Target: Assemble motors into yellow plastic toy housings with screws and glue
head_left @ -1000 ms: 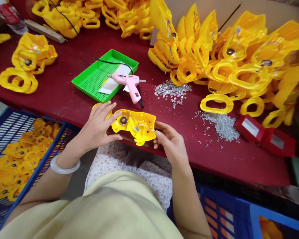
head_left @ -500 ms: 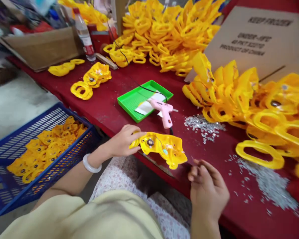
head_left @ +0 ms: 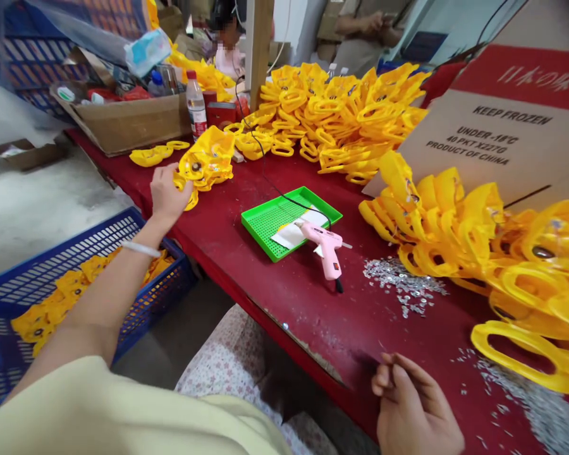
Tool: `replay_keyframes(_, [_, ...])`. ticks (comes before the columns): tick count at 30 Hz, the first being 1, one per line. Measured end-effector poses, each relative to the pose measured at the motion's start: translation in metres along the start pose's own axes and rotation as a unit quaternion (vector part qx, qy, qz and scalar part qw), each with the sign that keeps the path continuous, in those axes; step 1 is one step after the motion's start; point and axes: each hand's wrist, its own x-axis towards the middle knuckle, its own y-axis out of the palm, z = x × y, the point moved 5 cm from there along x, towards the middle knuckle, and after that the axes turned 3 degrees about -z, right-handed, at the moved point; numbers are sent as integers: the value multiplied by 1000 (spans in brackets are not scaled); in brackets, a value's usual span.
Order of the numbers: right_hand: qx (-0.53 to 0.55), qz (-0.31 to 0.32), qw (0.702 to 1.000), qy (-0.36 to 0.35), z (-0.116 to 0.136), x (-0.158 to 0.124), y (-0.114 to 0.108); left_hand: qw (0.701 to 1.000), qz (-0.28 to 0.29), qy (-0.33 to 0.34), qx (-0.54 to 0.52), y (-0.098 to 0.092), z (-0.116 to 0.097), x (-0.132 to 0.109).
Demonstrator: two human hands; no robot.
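My left hand (head_left: pixel 167 189) is stretched out to the far left of the red table (head_left: pixel 284 303), closed on a yellow plastic shell (head_left: pixel 207 163) that rests on a small stack of like shells. My right hand (head_left: pixel 415 411) lies at the table's near edge with its fingers loosely curled; I see nothing in them. A pink glue gun (head_left: pixel 326 249) lies between the hands, its nozzle by a green tray (head_left: pixel 265 222).
Big heaps of yellow shells (head_left: pixel 483 246) fill the right and back (head_left: pixel 332 114). Small silver screws (head_left: pixel 403 284) are scattered near them. A blue crate (head_left: pixel 42 284) with yellow parts stands on the floor at left. A cardboard box (head_left: pixel 123 123), a bottle (head_left: pixel 196 104) and other people sit beyond.
My left hand has carried the yellow shell from in front of me out to the stack at the far left. My right hand let go and stayed at the near edge.
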Motion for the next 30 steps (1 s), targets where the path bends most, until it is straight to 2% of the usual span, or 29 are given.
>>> replay_keyframes(3, [-2,-2,1000,-3,-2,0,0,995,37,-73,58,26,19,29])
replay_keyframes(6, [-10,-1,1000,-5,-3,0,0,988,98,-93,76,47,24,32])
replay_keyframes(8, [-22,4,1000,-7,-4,-1,1,987,119,-85,66,55,25,29])
replay_keyframes(12, [-43,13,999,-16,-3,-1,2,989,128,-59,34,52,33,26])
replay_keyframes(16, [-42,6,999,-6,-4,0,0,984,146,-97,31,38,60,24])
replay_keyframes(19, [-44,5,999,3,-4,0,1,970,201,-130,47,32,82,19])
replay_keyframes(22, [-57,6,998,2,-4,0,2,953,260,-145,53,37,94,20])
replay_keyframes(27, [-98,24,995,5,-6,2,2,929,325,-152,94,57,90,40])
replay_keyframes(30, [-116,38,993,-1,-9,3,1,941,306,-117,89,60,73,53])
